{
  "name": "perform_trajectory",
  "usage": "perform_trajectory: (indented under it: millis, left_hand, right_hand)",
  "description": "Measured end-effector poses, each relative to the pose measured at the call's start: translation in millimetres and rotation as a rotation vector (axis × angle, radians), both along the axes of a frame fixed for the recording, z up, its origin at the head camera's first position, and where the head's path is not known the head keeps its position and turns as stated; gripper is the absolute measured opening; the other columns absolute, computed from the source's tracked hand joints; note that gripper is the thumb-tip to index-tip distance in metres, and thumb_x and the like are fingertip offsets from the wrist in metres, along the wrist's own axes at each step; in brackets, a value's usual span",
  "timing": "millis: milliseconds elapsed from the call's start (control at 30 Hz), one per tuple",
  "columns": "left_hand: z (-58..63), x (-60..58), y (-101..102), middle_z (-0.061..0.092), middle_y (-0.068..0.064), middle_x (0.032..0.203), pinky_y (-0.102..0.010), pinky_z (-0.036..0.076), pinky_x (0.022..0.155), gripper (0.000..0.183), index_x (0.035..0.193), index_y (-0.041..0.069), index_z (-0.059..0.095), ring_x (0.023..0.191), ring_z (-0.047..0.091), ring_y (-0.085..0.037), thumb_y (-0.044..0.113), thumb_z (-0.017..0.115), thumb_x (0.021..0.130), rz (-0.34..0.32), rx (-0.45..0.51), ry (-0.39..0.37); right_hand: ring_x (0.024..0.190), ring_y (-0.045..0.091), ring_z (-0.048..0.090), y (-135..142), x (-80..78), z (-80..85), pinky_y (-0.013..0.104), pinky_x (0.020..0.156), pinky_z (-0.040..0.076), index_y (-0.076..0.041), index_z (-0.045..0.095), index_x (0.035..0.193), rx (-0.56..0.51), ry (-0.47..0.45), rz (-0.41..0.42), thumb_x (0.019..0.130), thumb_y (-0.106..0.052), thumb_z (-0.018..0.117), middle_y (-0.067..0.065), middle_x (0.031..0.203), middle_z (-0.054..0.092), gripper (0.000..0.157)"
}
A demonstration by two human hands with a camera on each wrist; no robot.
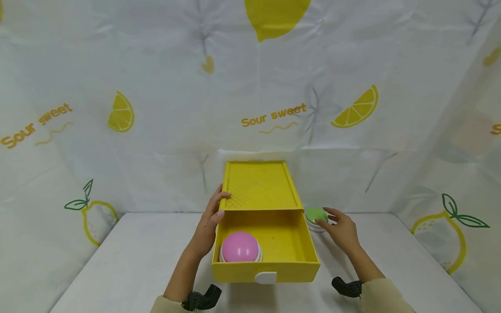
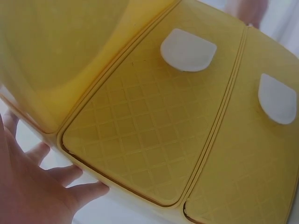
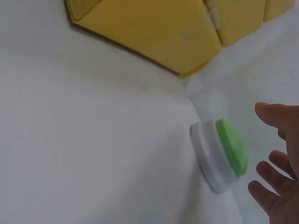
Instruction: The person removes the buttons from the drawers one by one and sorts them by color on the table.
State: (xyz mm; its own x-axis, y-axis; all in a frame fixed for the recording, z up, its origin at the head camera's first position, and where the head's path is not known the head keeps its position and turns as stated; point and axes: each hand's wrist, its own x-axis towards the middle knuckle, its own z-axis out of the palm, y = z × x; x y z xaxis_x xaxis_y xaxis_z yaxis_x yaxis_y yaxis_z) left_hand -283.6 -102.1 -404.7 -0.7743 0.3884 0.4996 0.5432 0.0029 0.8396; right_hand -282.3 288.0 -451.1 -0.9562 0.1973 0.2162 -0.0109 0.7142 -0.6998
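Note:
A yellow drawer cabinet [image 1: 260,184] stands on the white table, its top drawer [image 1: 291,271] pulled out. Inside the drawer, at the front left corner, sits a round push button with a pink dome [image 1: 240,247] and white base. My left hand [image 1: 205,228] rests on the cabinet's left side; the left wrist view shows its fingers [image 2: 88,192] spread along the edge. To the right of the cabinet lies a similar button with a green top [image 3: 232,148] and white base. Just above it, my right hand [image 1: 343,230] holds its fingers apart, and the right wrist view shows a gap between them.
Lower drawers with white handles [image 2: 189,50] are closed beneath the open one. A white sheet printed with lemons [image 1: 356,108] hangs behind and at both sides. The white table [image 1: 137,256] extends left and right of the cabinet.

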Motion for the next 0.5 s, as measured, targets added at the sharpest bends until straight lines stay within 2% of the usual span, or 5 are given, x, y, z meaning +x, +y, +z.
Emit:
perform_trajectory:
  millis: [167,233,300,367,500]
  left_hand:
    - [0.0,-1.4,1,0.002,0.000,0.173,-0.037,0.035,0.121,0.040,0.145,0.018,0.038,0.158,0.012,-0.037,0.025,0.033,0.106,0.006,-0.001,-0.002]
    - [0.1,-0.8,1,0.002,-0.001,0.173,-0.042,0.033,0.123,0.040,0.145,0.017,0.038,0.158,0.011,-0.038,0.025,0.033,0.106,0.007,0.005,0.001]
    - [0.3,0.1,1,0.002,-0.003,0.173,-0.054,0.029,0.124,0.040,0.145,0.016,0.038,0.158,0.010,-0.039,0.024,0.033,0.106,0.004,0.012,0.009]
    - [0.6,0.5,1,0.002,-0.005,0.173,-0.064,0.022,0.123,0.040,0.144,0.014,0.038,0.158,0.009,-0.040,0.023,0.033,0.106,-0.005,0.023,0.014]
    - [1.5,0.5,1,0.001,-0.005,0.173,-0.066,0.018,0.123,0.040,0.144,0.013,0.037,0.159,0.007,-0.039,0.022,0.033,0.106,-0.016,0.030,0.020]
  right_hand:
    - [0.128,0.044,0.059,-2,14.6,35.9,0.053,0.101,0.054,-0.003,0.053,0.145,0.012,0.090,0.041,0.095,-0.039,0.070,0.025,0.147,0.054,0.063]
    - [0.125,0.042,0.061,-6,21.9,53.1,0.051,0.099,0.055,-0.004,0.054,0.144,0.010,0.130,0.068,0.095,-0.040,0.070,0.023,0.144,0.057,0.062]
    - [0.121,0.040,0.064,-12,30.0,69.8,0.047,0.096,0.057,-0.005,0.055,0.143,0.020,0.176,0.102,0.095,-0.038,0.071,0.022,0.139,0.062,0.060]
    - [0.117,0.037,0.066,-17,38.2,86.4,0.036,0.093,0.060,-0.007,0.057,0.141,0.036,0.219,0.135,0.095,-0.036,0.072,0.020,0.131,0.066,0.057]
    - [0.109,0.024,0.069,-30,52.9,116.6,0.011,0.086,0.056,-0.012,0.062,0.137,0.055,0.297,0.205,0.093,-0.031,0.074,0.014,0.121,0.072,0.049]
